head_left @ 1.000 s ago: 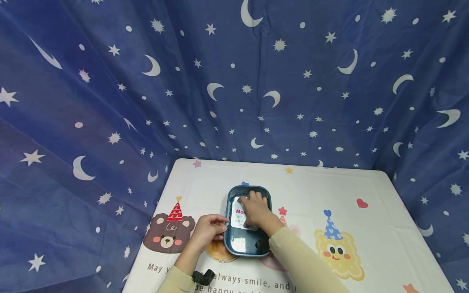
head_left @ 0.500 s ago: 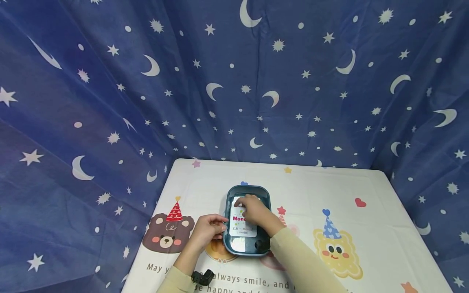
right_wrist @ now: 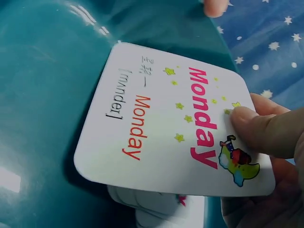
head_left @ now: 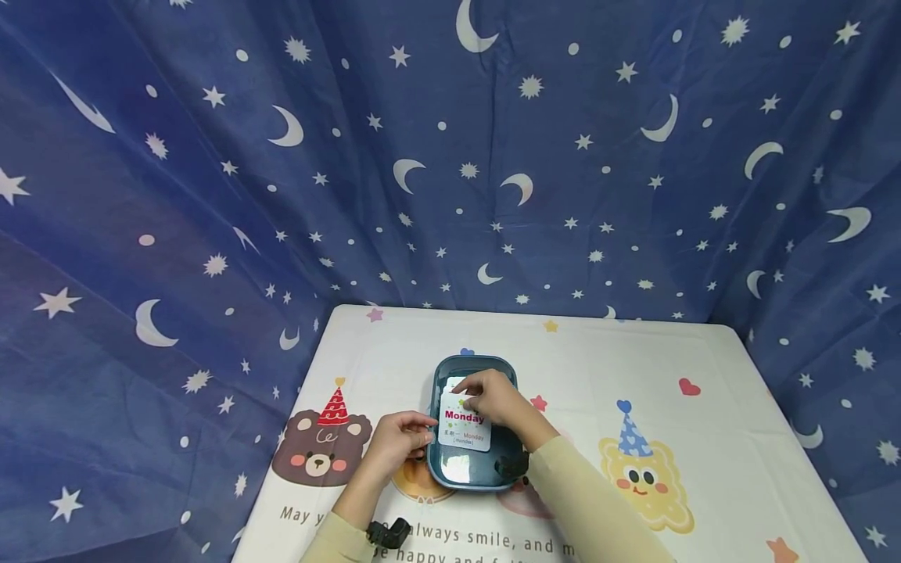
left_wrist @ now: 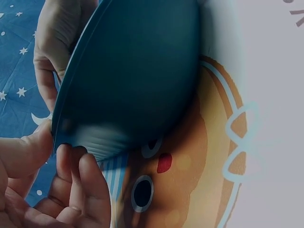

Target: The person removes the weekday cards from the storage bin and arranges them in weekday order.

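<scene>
A dark teal plastic tray (head_left: 486, 363) with rounded corners is in front of me. My left hand (head_left: 399, 438) holds its left rim, thumb on one side and fingers curled on the other in the left wrist view. Over the tray, my right hand (head_left: 496, 400) pinches a white flash card (right_wrist: 166, 118) by its upper end, thumb on the printed face. The card reads "Monday" in pink, with small stars and a moon picture. Several more white cards (right_wrist: 161, 204) lie in the tray beneath it, mostly hidden.
A white tablecloth (head_left: 598, 367) with printed cartoons covers the table, with a bear (head_left: 320, 446) on the left and a yellow biscuit figure (head_left: 646, 485) on the right. Behind it hangs a blue curtain (head_left: 450, 195) with moons and stars.
My right hand has drawn the Monday card out from under its fingers, and now the card's whole lettering shows above the other cards. My left hand has stayed at the rim.
</scene>
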Motion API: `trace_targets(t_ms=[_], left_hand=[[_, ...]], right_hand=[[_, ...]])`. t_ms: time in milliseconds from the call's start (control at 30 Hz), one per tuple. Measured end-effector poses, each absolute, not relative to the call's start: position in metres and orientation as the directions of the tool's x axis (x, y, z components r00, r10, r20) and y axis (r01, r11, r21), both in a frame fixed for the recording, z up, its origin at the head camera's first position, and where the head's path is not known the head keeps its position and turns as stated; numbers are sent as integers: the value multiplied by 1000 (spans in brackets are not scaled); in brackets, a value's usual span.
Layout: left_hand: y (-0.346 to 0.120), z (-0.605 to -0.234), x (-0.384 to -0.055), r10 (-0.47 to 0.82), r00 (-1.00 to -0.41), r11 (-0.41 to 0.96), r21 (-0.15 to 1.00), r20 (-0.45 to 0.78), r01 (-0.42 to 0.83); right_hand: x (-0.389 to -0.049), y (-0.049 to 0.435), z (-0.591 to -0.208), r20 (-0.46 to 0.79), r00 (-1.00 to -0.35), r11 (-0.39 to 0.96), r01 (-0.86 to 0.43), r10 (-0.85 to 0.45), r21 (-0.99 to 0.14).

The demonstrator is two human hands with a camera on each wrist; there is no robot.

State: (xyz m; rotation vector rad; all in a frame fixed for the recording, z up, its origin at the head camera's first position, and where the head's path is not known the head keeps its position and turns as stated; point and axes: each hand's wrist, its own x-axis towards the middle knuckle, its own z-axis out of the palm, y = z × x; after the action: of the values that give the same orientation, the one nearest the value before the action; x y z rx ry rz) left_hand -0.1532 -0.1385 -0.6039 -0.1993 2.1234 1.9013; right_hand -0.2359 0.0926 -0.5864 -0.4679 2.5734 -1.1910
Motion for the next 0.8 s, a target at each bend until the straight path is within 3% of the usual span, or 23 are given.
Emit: trace_targets(t_ms=[567,800], left_hand=[[-138,-603,-154,85,-936,73,939,-341,-335],[-138,-603,-154,83,-934,59,937,-348,-344]], right_hand=[[-240,135,-554,-98,-960,425,-24,-262,-905],[-244,160,-549,-104,-968,440,-8,-229,-898]])
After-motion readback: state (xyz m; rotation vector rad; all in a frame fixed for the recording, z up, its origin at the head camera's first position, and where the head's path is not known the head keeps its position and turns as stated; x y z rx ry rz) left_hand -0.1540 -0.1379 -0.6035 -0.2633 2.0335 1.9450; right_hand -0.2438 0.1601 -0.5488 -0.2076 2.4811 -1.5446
